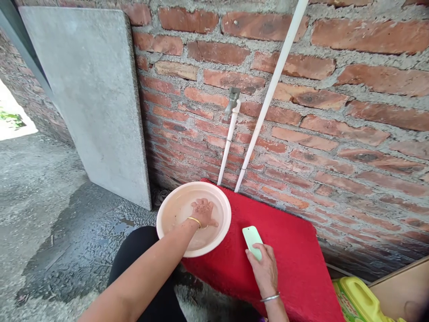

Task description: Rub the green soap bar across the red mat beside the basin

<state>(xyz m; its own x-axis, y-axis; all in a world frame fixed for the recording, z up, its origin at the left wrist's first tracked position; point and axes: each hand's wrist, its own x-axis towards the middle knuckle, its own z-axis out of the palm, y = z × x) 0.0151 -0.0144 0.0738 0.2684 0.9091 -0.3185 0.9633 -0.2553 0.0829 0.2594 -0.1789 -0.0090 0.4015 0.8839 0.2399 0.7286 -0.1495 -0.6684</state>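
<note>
A pale pink basin (161, 223) holding water stands at the left end of a red-covered surface (291, 241). My left hand (203, 212) is down in the water, fingers spread and nothing in its grasp. A yellow bangle rings that wrist. On the red surface, to the right of the basin, lies a pale green scrubbing brush (252, 239) with a small hole at its far end. Its underside is hidden. My right hand (265, 266) grips the brush's near end, thumb on one side and fingers on the other. A silver bangle circles the right wrist.
Behind the surface rises a brick wall (217, 51) with a tap (232, 100) and white pipes (273, 89). A grey slab (90, 98) leans at the left above wet concrete floor (70, 250). A yellow jug (357, 299) stands at lower right.
</note>
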